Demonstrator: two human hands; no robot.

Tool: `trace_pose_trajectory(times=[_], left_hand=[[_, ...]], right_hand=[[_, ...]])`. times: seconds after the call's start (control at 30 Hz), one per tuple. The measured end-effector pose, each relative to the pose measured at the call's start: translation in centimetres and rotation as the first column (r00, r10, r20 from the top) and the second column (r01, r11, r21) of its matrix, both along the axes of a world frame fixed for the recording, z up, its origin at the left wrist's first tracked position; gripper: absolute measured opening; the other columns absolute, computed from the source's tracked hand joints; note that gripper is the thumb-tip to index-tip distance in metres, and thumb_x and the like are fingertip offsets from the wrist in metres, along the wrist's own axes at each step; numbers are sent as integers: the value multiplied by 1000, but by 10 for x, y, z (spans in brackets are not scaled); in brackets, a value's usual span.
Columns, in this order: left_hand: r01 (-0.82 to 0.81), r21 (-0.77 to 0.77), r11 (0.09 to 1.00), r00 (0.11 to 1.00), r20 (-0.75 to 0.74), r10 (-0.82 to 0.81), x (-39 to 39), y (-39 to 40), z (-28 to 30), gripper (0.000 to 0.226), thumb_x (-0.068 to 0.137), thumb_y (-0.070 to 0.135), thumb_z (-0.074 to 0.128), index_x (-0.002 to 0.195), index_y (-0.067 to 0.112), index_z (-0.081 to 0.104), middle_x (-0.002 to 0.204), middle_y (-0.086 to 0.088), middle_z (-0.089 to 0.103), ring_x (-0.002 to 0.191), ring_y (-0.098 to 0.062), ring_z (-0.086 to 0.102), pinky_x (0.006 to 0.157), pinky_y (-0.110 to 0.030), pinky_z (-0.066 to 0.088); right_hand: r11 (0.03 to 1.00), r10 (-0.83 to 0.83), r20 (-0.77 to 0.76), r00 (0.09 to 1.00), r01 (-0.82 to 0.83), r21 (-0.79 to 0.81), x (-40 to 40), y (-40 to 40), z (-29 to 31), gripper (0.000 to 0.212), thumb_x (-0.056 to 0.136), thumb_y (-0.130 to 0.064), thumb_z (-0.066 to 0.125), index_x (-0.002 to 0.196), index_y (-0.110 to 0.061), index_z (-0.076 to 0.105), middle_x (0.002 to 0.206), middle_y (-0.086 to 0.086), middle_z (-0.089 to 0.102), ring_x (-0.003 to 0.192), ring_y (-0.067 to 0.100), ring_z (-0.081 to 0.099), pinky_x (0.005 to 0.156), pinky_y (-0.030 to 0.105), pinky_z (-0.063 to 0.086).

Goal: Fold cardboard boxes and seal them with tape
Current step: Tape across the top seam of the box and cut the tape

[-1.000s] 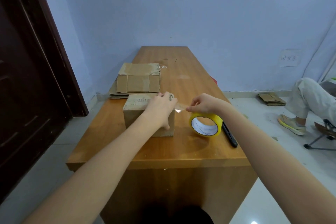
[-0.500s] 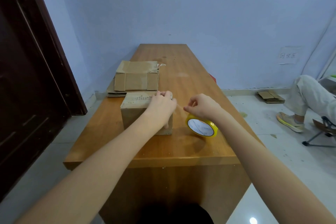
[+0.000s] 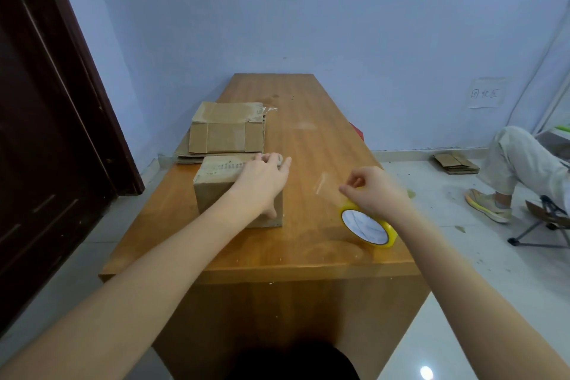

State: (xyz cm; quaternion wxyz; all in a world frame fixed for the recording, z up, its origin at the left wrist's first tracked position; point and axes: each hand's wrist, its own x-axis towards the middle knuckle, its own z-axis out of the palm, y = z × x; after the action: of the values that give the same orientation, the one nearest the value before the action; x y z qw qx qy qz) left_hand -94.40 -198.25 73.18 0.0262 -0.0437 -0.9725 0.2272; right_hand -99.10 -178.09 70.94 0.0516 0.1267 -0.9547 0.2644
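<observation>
— What are the hands doing?
— The left hand [image 3: 262, 177] rests flat on the closed cardboard box [image 3: 222, 188], fingers spread. The right hand [image 3: 374, 190] grips the yellow tape roll [image 3: 368, 227], pinching a clear strip [image 3: 322, 183].
— Where's the box?
— On the table [image 3: 308, 139], plain brown, before flattened cartons [image 3: 226, 131].
— Any change?
— The roll has pulled away rightward; the strip now hangs free.
</observation>
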Motion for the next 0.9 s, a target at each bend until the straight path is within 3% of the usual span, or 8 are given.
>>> trace_pose_trajectory(times=[0.2, 0.33, 0.4, 0.47, 0.57, 0.73, 0.83, 0.9], left_hand=[[-31, 192, 981, 998, -56, 42, 10, -1, -10, 117, 75, 41, 76, 150, 6, -6, 157, -18, 8, 144, -37, 9, 118, -44, 16], [0, 283, 959, 997, -72, 21, 11, -6, -13, 108, 79, 40, 72, 151, 6, -2, 159, -15, 3, 146, -34, 4, 119, -41, 8], [32, 330, 943, 997, -82, -5, 11, -10, -9, 103, 80, 40, 70, 151, 9, 2, 159, -11, 6, 146, -30, 8, 118, -37, 11], [66, 362, 930, 995, -92, -35, 12, -16, -6, 100, 81, 42, 69, 152, 14, 5, 159, -6, 9, 146, -24, 11, 116, -34, 15], [92, 384, 919, 994, -90, -62, 17, -24, -7, 99, 81, 40, 69, 152, 16, 5, 160, -2, 7, 146, -18, 9, 115, -31, 18], [112, 421, 900, 992, -100, -76, 23, -27, -9, 98, 81, 37, 70, 152, 14, 6, 160, -1, 4, 146, -15, 8, 114, -30, 20], [85, 476, 875, 995, -92, -47, 27, -24, -6, 91, 80, 37, 70, 149, 12, 18, 157, -5, 15, 136, -23, 32, 103, -33, 38], [87, 515, 853, 992, -124, -26, 30, -23, -2, 74, 79, 39, 70, 137, 10, 32, 138, -7, 31, 104, -22, 52, 76, -30, 46]], right_hand=[[991, -110, -180, 978, 121, 54, 20, -27, -5, 20, 95, -38, 48, 94, -22, 59, 95, -5, 62, 85, 22, 59, 65, 28, 37], [958, -109, -389, 915, 201, 204, 36, -46, -24, 22, 99, -36, 43, 97, -16, 52, 94, 1, 52, 63, 24, 50, 56, 27, 34], [954, -80, -428, 900, 194, 230, 38, -52, -40, 23, 87, -27, 66, 79, -14, 49, 86, 4, 54, 45, 23, 33, 43, 22, 19], [942, -56, -413, 909, 185, 280, 41, -53, -52, 48, 54, -10, 87, 61, -15, 40, 72, 5, 55, 39, 21, 11, 46, 16, 0], [941, 0, -437, 899, 148, 304, 34, -52, -70, 46, 35, 10, 79, 54, -13, 45, 82, 12, 65, 38, 22, 12, 50, 16, -5], [937, 78, -466, 881, 95, 336, 37, -51, -71, 42, 34, 16, 73, 55, -10, 48, 87, 16, 66, 36, 22, 12, 51, 13, -4], [914, 101, -479, 872, 109, 391, 34, -48, -76, 39, 38, 12, 78, 60, -10, 54, 92, 16, 67, 37, 22, 13, 49, 14, -4], [886, 82, -427, 900, 130, 445, 34, -46, -74, 44, 59, 1, 80, 97, -17, 68, 111, 16, 65, 38, 21, 23, 42, 17, -1]])
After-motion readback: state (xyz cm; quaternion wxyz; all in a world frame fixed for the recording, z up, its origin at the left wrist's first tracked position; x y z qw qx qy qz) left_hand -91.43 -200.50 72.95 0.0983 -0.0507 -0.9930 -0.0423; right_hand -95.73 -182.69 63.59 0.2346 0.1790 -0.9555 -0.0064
